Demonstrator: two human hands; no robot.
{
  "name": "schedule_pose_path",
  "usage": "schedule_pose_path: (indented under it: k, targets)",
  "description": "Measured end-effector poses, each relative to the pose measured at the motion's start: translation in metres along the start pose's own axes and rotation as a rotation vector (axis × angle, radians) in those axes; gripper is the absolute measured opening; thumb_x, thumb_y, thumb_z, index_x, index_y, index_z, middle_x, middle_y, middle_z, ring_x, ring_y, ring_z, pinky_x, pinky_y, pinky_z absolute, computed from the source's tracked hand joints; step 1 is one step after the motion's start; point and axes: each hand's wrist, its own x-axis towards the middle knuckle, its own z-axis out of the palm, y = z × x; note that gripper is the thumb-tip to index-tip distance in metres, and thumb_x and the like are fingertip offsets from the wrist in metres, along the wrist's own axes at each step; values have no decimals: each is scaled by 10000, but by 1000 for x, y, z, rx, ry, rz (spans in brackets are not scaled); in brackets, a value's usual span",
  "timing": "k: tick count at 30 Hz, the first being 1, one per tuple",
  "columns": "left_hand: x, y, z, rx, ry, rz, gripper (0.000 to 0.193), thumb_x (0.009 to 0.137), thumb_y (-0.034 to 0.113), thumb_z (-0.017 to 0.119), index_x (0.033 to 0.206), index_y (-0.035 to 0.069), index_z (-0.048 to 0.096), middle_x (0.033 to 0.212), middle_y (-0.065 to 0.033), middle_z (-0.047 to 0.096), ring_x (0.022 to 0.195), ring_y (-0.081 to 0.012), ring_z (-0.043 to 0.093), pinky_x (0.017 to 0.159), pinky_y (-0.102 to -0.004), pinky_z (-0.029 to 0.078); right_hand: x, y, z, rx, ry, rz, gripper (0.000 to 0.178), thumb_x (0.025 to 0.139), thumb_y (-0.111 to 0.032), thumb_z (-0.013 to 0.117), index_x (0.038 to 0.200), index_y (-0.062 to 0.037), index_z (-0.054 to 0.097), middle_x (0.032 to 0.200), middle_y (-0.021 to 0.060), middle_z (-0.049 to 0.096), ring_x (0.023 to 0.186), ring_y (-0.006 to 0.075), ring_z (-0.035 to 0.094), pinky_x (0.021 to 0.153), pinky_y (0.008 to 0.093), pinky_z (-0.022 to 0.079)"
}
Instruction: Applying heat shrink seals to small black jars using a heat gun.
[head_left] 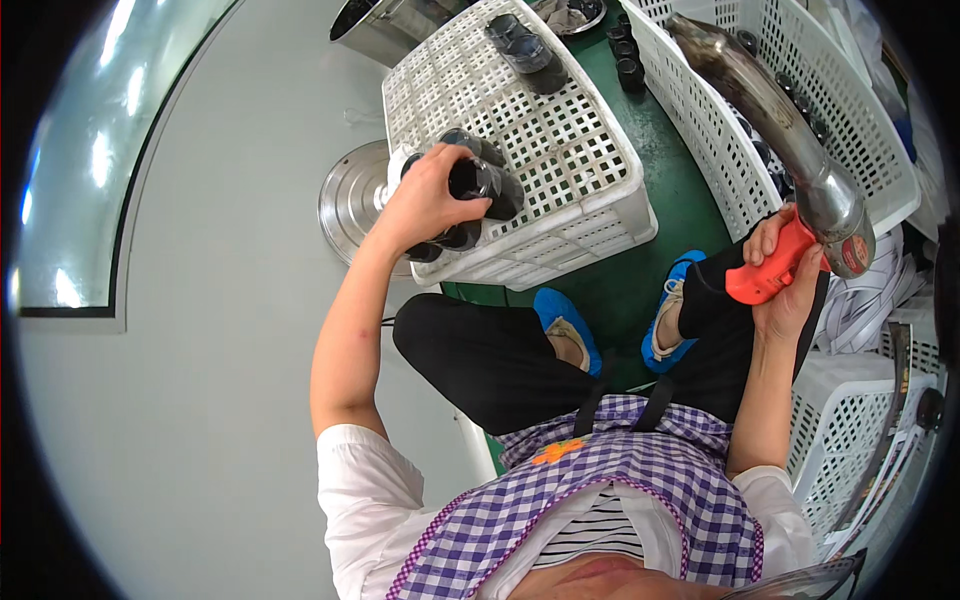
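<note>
My left hand [428,197] is closed round a dark jar [504,192], thumb on its near side and fingers over the far side. More dark jars [462,238] stand close about that hand, partly covered by it. They rest along the left edge of an upturned white lattice crate [565,160]. Farther back on the crate is another small group of dark jars [540,66], seemingly with clear film round their tops. Out to the right, my right hand [790,305] grips the orange handle of a heat gun [768,268]. Its long, scorched metal nozzle points away and to the left.
Right of the crate, a white basket [690,130] holds several dark jars, partly under the nozzle. Other dark jars [628,72] stand on the green floor [668,165]. A round metal lid [345,205] and a metal pot [385,35] lie left and behind. Another white basket [835,405] stands near right.
</note>
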Motion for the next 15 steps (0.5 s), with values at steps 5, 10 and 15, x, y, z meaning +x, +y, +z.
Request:
schedule_pose_path:
  k: [5, 10, 15]
  targets:
    - [42, 45, 0, -7, 23, 181, 531, 649, 246, 746, 1065, -36, 572, 984, -184, 580, 933, -327, 593, 835, -369, 476, -3, 1, 3, -206, 131, 16, 413, 916, -282, 569, 1134, 56, 479, 815, 92, 531, 708, 150, 511, 646, 269, 432]
    - [82, 57, 35, 12, -21, 276, 539, 664, 258, 737, 1089, -24, 564, 1008, -167, 560, 942, -322, 584, 844, -358, 475, -16, -7, 9, -92, 189, 46, 432, 890, -298, 574, 1126, 52, 485, 799, 115, 533, 684, 155, 515, 616, 262, 430]
    - [94, 61, 40, -16, -49, 314, 548, 667, 247, 736, 1115, -16, 562, 1010, -153, 559, 938, -304, 574, 839, -352, 458, -37, -10, -8, -366, 241, -20, 514, 902, -383, 549, 1157, 56, 471, 835, 104, 513, 685, 145, 482, 582, 261, 399]
